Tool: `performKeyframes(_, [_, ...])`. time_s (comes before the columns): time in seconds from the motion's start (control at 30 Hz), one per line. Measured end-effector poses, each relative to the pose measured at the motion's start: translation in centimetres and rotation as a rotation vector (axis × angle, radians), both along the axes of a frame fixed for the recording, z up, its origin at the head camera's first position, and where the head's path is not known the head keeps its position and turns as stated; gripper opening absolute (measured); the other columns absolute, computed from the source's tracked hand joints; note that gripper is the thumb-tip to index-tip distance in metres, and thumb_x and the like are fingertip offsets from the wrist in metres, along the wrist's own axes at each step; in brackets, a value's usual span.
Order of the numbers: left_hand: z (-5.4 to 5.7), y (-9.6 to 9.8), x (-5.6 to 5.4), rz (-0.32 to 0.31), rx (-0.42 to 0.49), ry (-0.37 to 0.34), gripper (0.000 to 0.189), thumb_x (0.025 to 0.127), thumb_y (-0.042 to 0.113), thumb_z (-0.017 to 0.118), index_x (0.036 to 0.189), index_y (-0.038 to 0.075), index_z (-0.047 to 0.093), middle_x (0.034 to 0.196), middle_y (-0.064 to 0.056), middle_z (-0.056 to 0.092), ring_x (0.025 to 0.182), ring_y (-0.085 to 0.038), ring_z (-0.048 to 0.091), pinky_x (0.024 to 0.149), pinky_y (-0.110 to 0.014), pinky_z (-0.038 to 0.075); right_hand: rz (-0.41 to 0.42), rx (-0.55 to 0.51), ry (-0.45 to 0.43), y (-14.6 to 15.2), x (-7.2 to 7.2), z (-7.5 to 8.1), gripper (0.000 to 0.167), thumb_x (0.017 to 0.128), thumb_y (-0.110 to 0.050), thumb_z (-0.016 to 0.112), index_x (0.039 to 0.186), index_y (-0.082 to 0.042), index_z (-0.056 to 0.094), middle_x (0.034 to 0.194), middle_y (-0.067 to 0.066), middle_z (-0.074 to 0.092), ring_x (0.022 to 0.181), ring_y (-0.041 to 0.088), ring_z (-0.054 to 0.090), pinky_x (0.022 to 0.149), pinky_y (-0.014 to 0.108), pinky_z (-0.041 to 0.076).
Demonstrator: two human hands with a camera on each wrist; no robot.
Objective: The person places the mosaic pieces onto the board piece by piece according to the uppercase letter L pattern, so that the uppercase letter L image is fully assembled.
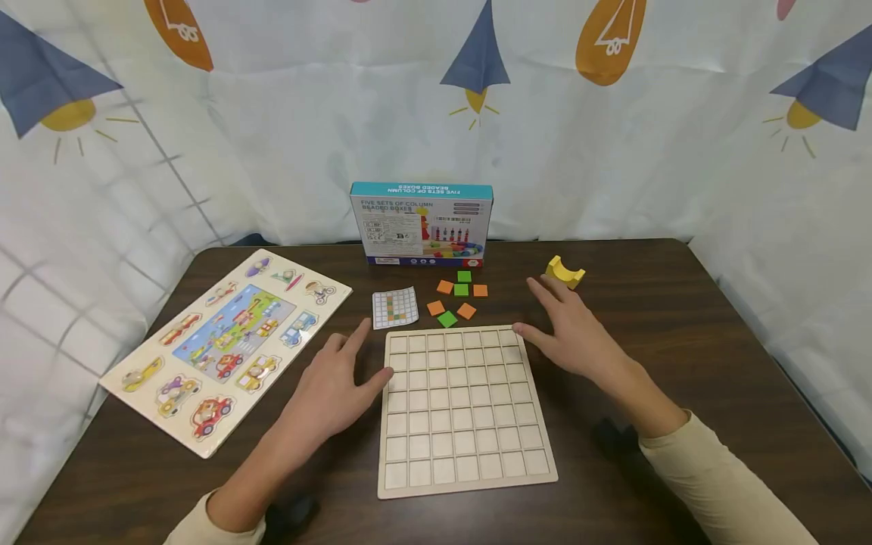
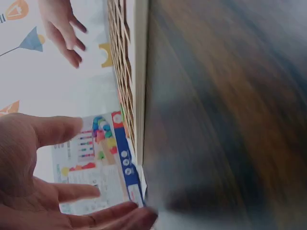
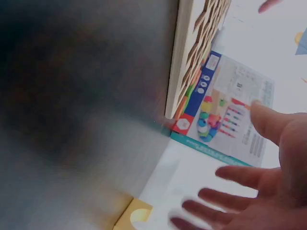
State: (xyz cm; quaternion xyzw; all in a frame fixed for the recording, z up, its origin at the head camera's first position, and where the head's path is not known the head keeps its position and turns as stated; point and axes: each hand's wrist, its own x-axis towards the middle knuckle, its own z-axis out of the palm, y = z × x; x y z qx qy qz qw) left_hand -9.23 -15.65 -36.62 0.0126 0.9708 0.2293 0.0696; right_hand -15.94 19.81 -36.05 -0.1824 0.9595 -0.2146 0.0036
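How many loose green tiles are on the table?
3: the farthest tile by the cardboard box, the middle tile just nearer, the nearest tile beside the wooden grid board.

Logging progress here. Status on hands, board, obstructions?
Left hand, right hand open, holding nothing. Grid board between them, unfilled. Loose tiles just beyond; no obstruction seen.

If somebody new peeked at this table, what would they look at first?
Probably the big pale grid board near the middle, with the left hand and right hand on either side. Next, the bright green and orange tiles scattered just beyond it, in front of the box standing at the back. The colourful picture puzzle on the left might catch their eye too.
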Motion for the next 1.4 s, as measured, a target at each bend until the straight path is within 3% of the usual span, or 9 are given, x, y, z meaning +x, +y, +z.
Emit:
performKeyframes(0.17, [-0.1,0.2,-0.7,0.043,0.130,-0.057,0.076,0.092,0.033,0.075,0.156,0.005,0.044,0.120,-0.019,0.065,0.091,-0.028,0.069,0.077,-0.044,0.059,0.046,-0.088,-0.031,-0.5,-1.8,0.3,0.056,0.092,-0.025,0.080,0.139,0.000,0.062,0.140,0.022,0.061,0.123,0.043,0.062,0.100,0.059,0.057])
performKeyframes(0.23, [-0.1,0.3,-1.0,0.064,0.210,-0.099,0.072,0.092,0.027,0.076,0.153,0.005,0.046,0.109,-0.014,0.066,0.071,-0.019,0.068,0.064,-0.034,0.056,0.051,-0.113,-0.051,-0.7,-2.5,0.3,0.051,0.089,-0.020,0.083,0.134,-0.001,0.066,0.132,0.019,0.066,0.115,0.038,0.067,0.093,0.055,0.060])
performKeyframes(0.33, [-0.2,0.4,-1.2,0.098,0.338,-0.184,0.070,0.091,0.020,0.076,0.153,0.007,0.046,0.106,-0.013,0.066,0.059,-0.016,0.068,0.055,-0.030,0.059,0.057,-0.124,-0.081,-1.2,-3.6,0.4,0.046,0.088,-0.016,0.083,0.130,-0.003,0.068,0.128,0.016,0.069,0.111,0.034,0.069,0.091,0.052,0.062])
performKeyframes(0.5, [-0.7,0.6,-1.4,0.144,0.490,-0.251,0.069,0.088,0.009,0.077,0.151,0.007,0.047,0.104,-0.016,0.066,0.067,-0.020,0.068,0.054,-0.034,0.065,0.058,-0.133,-0.150,-2.1,-5.4,0.3,0.039,0.089,-0.013,0.082,0.125,-0.006,0.071,0.121,0.014,0.071,0.106,0.030,0.070,0.089,0.049,0.061])
performKeyframes(0.63, [-1.2,0.7,-1.5,0.167,0.529,-0.249,0.068,0.086,0.003,0.075,0.149,0.006,0.049,0.104,-0.017,0.066,0.064,-0.019,0.070,0.054,-0.034,0.065,0.041,-0.144,-0.194,-2.8,-7.0,0.0,0.035,0.089,-0.012,0.081,0.123,-0.008,0.073,0.112,0.012,0.075,0.101,0.026,0.069,0.088,0.047,0.058])
performKeyframes(1.03, [-1.5,0.9,-1.7,0.189,0.511,-0.214,0.067,0.081,-0.006,0.075,0.144,0.004,0.054,0.101,-0.018,0.063,0.057,-0.019,0.069,0.052,-0.034,0.064,0.031,-0.120,-0.259,-5.3,-10.6,-1.3,0.034,0.088,-0.009,0.081,0.121,-0.006,0.074,0.122,0.012,0.074,0.100,0.027,0.070,0.089,0.043,0.060])
performKeyframes(1.4, [-1.3,1.3,-1.6,0.194,0.499,-0.207,0.068,0.081,-0.007,0.073,0.145,0.005,0.054,0.102,-0.017,0.063,0.057,-0.019,0.068,0.051,-0.033,0.064,0.025,-0.058,-0.251,-6.5,-11.6,-1.8,0.029,0.087,-0.009,0.082,0.116,-0.005,0.077,0.114,0.013,0.074,0.107,0.030,0.066,0.094,0.043,0.059])
